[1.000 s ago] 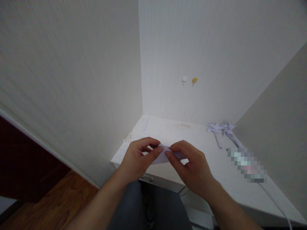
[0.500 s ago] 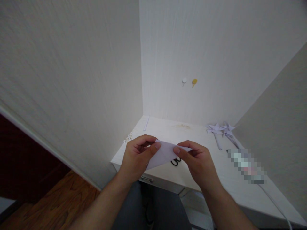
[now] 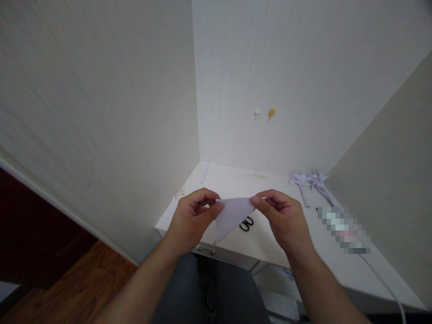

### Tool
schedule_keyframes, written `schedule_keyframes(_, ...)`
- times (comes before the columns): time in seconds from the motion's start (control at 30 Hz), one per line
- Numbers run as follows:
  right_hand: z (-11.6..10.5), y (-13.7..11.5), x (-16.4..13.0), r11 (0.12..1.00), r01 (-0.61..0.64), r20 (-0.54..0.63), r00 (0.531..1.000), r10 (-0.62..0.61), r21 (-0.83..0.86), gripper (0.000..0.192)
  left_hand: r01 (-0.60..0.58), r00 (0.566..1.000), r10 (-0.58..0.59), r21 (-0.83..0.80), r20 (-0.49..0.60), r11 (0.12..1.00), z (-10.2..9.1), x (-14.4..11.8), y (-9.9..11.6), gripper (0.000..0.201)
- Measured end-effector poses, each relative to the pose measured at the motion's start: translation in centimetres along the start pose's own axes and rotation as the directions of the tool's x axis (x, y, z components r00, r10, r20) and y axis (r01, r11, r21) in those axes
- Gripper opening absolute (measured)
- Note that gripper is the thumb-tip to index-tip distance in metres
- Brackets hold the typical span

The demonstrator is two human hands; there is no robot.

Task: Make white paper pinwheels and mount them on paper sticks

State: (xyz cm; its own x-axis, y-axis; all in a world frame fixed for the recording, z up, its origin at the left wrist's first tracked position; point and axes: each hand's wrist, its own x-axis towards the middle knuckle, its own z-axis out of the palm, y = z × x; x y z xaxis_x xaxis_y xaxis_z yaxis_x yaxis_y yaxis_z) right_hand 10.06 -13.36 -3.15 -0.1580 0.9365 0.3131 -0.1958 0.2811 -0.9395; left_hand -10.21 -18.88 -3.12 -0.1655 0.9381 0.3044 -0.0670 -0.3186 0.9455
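Between my hands, above the front of the white desk, is a triangular piece of folded white paper (image 3: 231,217), one point hanging down at its left. My left hand (image 3: 194,218) pinches its upper left corner between thumb and fingers. At the upper right corner, my right hand (image 3: 278,216) grips it the same way. Just behind and below the paper lie the black loop handles of scissors (image 3: 246,223); the rest of the scissors is hidden.
White paper pinwheels (image 3: 305,180) with rolled stems lie at the desk's back right. A blurred-out device (image 3: 342,229) with a white cable (image 3: 381,281) lies on the right. A thin paper strip (image 3: 204,173) and small white bits (image 3: 179,192) are at the left. Walls enclose the desk (image 3: 232,173).
The paper has turned so its lower point hangs more steeply. My right hand has shifted slightly right, toward the paper's corner, and more of the scissor handles shows.
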Motion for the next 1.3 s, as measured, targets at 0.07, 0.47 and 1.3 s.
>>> schedule_keyframes(0.07, -0.2, 0.2, 0.3, 0.999, -0.007, -0.001, 1.0, 0.007, 0.046, 0.021, 0.007, 1.0, -0.007, 0.034, 0.011, 0.999, -0.1, -0.1, -0.1, 0.014)
schedule_keyframes(0.47, -1.3, -0.1, 1.9, 0.98, 0.011, 0.13, 0.991, 0.015, -0.198, 0.02, 0.094, 0.959, -0.181, 0.361, 0.217, 0.928, -0.2, 1.5, -0.2, 0.016)
schedule_keyframes(1.3, -10.6, 19.0, 12.9, 0.91, -0.398, 0.025, 0.915, 0.403, -0.114, 0.039, 0.303, 0.937, -0.32, 0.13, 0.138, 0.944, 7.1, 17.1, -21.7, 0.033)
